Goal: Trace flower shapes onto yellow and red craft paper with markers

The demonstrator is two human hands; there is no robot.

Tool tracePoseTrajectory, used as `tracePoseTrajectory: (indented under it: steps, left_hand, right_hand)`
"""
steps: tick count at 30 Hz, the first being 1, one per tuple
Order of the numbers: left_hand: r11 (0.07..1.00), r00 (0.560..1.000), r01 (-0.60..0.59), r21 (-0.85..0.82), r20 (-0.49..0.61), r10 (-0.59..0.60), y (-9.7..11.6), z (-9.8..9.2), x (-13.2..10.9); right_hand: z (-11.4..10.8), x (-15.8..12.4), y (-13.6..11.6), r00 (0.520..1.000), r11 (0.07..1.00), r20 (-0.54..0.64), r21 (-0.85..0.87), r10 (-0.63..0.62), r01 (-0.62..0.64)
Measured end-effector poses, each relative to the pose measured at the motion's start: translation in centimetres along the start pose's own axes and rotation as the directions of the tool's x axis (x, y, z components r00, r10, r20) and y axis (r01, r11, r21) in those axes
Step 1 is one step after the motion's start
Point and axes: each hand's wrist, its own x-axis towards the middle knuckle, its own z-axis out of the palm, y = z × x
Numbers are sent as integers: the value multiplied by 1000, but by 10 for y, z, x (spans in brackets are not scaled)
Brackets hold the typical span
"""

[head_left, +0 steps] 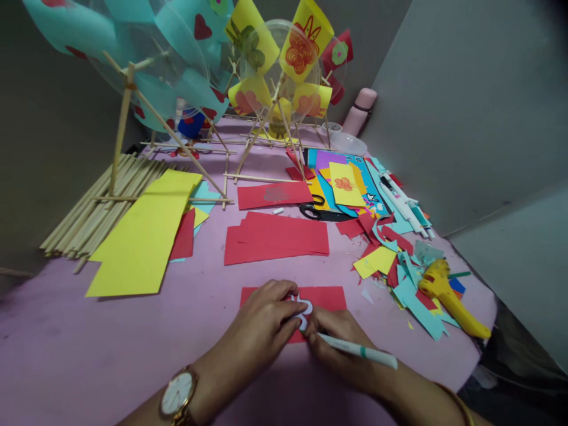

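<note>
My left hand (270,310) presses a small white curvy paper cutout (306,306) flat with its fingertips. Under the cutout lies a red paper strip (326,296), partly covered by both hands. My right hand (339,340) is closed around a white marker pen (359,349) with a green band. The pen's tip is hidden by the fingers, close to the cutout's right edge. Just beyond the hands, several red paper strips (279,239) overlap. Behind them is one red strip with a dark scribbled shape (276,194).
Yellow sheets (146,236) and wooden sticks (102,207) lie left. Stick-framed paper wheels (277,65) stand behind. Scissors (310,210) rest near a colourful booklet (377,189). At right are markers (402,204), paper scraps (412,290) and a yellow glue gun (452,299).
</note>
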Motion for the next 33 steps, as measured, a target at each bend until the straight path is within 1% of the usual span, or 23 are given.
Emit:
tracePoseTrajectory:
  steps: [6, 13, 21, 25, 33]
  left_hand:
    - [1000, 1000, 3, -14, 15, -3, 0, -1, -1]
    - [1000, 1000, 0, -16, 18, 0, 1, -2, 1]
    - [1000, 1000, -23, -3, 10, 23, -4, 2, -1]
    - [1000, 1000, -24, 4, 5, 23, -3, 1, -1]
    - [999, 1000, -24, 27, -5, 24, -4, 2, 0]
  right_hand:
    - [2, 1, 0, 1000, 999, -24, -34, 1, -1]
    - [3, 0, 3, 999, 1000, -48, -29, -11, 10]
    - [5, 0, 2, 999, 1000, -52, -7, -14, 13]
    - [5, 1, 4, 997, 999, -71, -29, -34, 32]
    - [6, 0, 5, 996, 997, -63, -50, -68, 65]
